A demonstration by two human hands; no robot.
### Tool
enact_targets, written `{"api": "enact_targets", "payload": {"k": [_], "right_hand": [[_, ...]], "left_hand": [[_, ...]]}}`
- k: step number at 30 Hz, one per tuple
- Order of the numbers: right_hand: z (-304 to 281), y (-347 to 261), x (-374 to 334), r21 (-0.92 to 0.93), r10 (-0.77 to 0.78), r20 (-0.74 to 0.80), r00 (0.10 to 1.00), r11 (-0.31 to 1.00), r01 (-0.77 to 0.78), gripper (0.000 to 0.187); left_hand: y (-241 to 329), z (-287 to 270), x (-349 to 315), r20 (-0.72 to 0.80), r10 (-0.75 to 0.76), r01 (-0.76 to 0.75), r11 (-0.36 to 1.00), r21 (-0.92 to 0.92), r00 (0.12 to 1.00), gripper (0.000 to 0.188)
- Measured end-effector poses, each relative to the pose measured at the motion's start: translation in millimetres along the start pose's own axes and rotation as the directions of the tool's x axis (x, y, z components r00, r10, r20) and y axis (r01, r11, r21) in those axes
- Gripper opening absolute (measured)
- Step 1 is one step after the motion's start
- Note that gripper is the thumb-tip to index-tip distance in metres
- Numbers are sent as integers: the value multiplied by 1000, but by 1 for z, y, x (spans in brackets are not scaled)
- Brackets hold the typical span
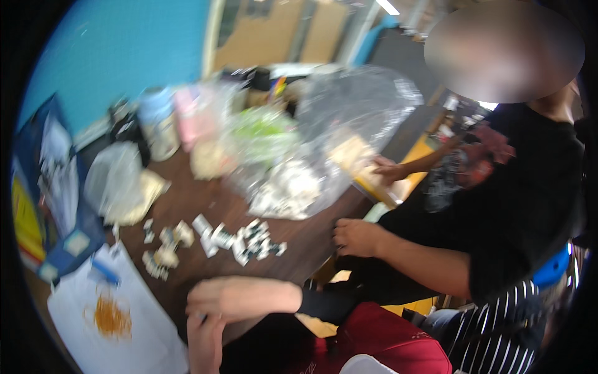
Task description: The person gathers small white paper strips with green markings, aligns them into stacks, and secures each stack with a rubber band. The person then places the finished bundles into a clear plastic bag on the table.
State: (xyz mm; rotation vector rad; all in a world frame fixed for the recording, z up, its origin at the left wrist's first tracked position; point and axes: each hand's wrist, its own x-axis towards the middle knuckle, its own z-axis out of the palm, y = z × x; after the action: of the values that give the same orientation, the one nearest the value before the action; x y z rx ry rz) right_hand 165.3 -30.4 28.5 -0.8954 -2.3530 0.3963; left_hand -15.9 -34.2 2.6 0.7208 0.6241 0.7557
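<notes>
At the near edge of the dark brown table [289, 265], my right hand [227, 298] reaches in from the right, its fingers curled down over my left hand [204, 333]. The two hands meet, and a tiny dark spot shows between the fingers. Whatever they pinch is hidden and blurred. Just beyond them lie several small white-and-dark pieces [252, 242] in a loose cluster. Cream-coloured bundles of small pieces [167, 257] sit to the left of that cluster. Left of my hands, a pile of orange-brown rubber bands [113, 316] rests on a white sheet [71, 318].
A clear plastic bag of white pieces [286, 190] stands farther back. Behind are a blue-lidded jar [161, 124], a pink package [194, 118] and a whitish bag [115, 177]. A blue folder [68, 243] borders the left. At the right stands another person [498, 199], one hand near the table edge.
</notes>
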Motion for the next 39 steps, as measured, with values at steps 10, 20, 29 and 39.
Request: {"api": "enact_targets", "payload": {"k": [10, 20, 29, 39], "right_hand": [[-15, -12, -18, -319, 444, -354, 823, 770, -553, 35], [16, -32, 8, 582, 679, -320, 660, 691, -429, 25], [29, -44, 18, 899, 750, -243, 615, 412, -148, 23], [35, -47, 16, 971, 776, -169, 607, 237, -32, 23]], "left_hand": [[9, -24, 11, -95, 114, -114, 993, 1, 989, 31], [2, -13, 7, -126, 194, -203, 977, -64, 973, 24], [-2, 1, -8, -256, 321, -334, 942, -9, 912, 27], [7, 7, -21, -289, 307, -344, 935, -89, 907, 24]]}}
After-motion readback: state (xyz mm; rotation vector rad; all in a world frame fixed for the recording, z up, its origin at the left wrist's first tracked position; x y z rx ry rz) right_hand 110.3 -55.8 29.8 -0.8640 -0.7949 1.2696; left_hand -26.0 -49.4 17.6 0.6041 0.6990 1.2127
